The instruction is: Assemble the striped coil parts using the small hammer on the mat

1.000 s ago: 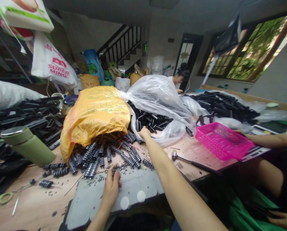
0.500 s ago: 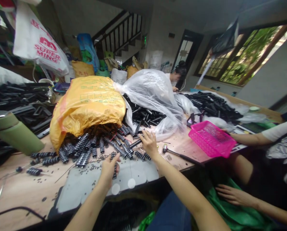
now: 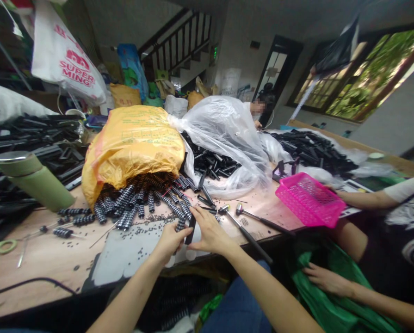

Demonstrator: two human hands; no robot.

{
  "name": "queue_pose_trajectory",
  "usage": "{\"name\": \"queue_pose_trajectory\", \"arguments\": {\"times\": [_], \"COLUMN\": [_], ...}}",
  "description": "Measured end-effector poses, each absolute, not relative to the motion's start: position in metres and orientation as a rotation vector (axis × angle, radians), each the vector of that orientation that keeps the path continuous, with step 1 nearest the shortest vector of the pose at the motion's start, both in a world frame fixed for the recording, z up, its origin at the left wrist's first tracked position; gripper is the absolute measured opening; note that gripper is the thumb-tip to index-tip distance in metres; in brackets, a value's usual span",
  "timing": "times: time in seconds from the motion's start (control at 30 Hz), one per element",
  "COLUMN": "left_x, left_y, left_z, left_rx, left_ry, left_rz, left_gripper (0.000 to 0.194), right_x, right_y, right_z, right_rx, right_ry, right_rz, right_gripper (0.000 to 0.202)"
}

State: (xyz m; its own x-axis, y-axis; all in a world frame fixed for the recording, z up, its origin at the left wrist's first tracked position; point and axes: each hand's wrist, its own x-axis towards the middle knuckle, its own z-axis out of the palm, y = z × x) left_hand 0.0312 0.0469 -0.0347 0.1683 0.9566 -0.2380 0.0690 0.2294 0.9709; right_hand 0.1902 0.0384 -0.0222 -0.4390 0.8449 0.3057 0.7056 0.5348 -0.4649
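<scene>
Above the table's front edge, my left hand [image 3: 170, 240] is closed around a ridged black-and-white rod [image 3: 181, 224]. Right beside it, my right hand [image 3: 210, 230] grips a smooth black plastic piece [image 3: 190, 230] between thumb and fingers. The two pieces are close together; my fingers hide whether they touch. Behind my hands, a heap of similar ridged rods [image 3: 123, 203] spills from a yellow sack [image 3: 133, 143]. More smooth black pieces [image 3: 212, 162] lie in a clear plastic bag [image 3: 224, 125]. Small black bits are scattered over a grey mat [image 3: 123, 254] under my left hand.
Two hammers lie to the right, one nearer [image 3: 243, 229] and one farther [image 3: 262, 219]. A pink basket [image 3: 309, 199] sits by a co-worker's arm [image 3: 362, 201]; another hand [image 3: 331, 280] rests on green cloth. At left are a green flask [image 3: 36, 180] and scissors [image 3: 2, 249].
My right hand has come back from near the bag toward my left hand, now with a black plastic piece in it. The nearer hammer has come into sight. The view has shifted slightly.
</scene>
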Motion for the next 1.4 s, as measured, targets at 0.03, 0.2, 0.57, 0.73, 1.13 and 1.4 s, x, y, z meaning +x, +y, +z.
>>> {"name": "queue_pose_trajectory", "arguments": {"times": [0.03, 0.2, 0.57, 0.73, 1.13, 1.4], "left_x": [0.031, 0.027, 0.034, 0.038, 0.048, 0.046], "left_y": [0.046, 0.039, 0.026, 0.023, 0.022, 0.021], "left_z": [-0.034, -0.025, -0.016, -0.009, -0.007, -0.054], "left_rx": [1.142, 0.956, 0.643, 0.610, 0.608, 1.590], "left_ry": [1.192, 0.951, 0.945, 0.962, 1.157, 1.220], "left_rz": [0.904, 1.013, 1.074, 1.032, 0.913, 1.042], "left_gripper": [0.029, 0.041, 0.026, 0.022, 0.018, 0.038], "right_x": [0.188, 0.182, 0.164, 0.164, 0.164, 0.153], "right_y": [0.036, 0.023, 0.001, 0.001, -0.005, -0.006], "right_z": [-0.023, -0.026, -0.016, -0.017, -0.026, -0.064], "right_rx": [-1.280, -1.173, -0.979, -0.977, -1.088, -1.360], "right_ry": [-2.228, -2.112, -2.120, -2.082, -1.938, -1.875], "right_rz": [0.371, 0.477, 0.622, 0.638, 0.759, 0.482], "right_gripper": [0.104, 0.106, 0.104, 0.105, 0.101, 0.095]}}
